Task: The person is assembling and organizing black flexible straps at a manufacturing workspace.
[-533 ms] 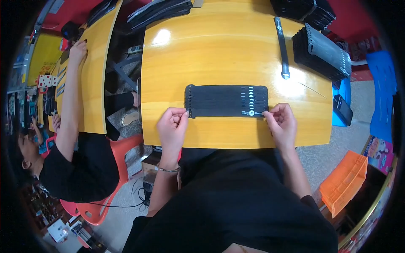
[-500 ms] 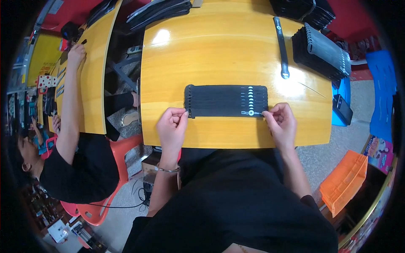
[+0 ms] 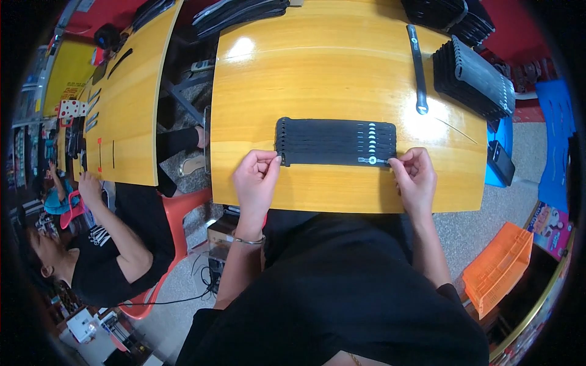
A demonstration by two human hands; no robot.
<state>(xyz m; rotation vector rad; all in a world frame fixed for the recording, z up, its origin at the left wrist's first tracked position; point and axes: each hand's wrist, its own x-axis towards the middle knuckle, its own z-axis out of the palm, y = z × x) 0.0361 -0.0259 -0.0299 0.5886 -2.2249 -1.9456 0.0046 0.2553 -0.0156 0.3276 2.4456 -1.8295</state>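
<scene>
On the yellow table lies a row of black straps (image 3: 329, 141), overlapped edge over edge into a flat rectangle, with rounded holed ends on the left and a column of pale marks near the right. My left hand (image 3: 255, 180) pinches the left end of the nearest strap between thumb and fingers. At that strap's other end, my right hand (image 3: 417, 177) is closed in a pinch on the right tip. Beyond my right hand, a single black strap (image 3: 418, 73) rests lengthwise on the table.
A thick stack of black straps (image 3: 473, 79) stands at the right edge, with another dark bundle (image 3: 448, 15) behind it. More black straps (image 3: 238, 17) lie at the far left. An orange crate (image 3: 497, 268) is at lower right. A co-worker (image 3: 116, 256) sits at a neighbouring table.
My hands keep their pinch on the nearest strap's ends. The whole view has shifted slightly. The co-worker's arm has drawn back from the far part of the other table.
</scene>
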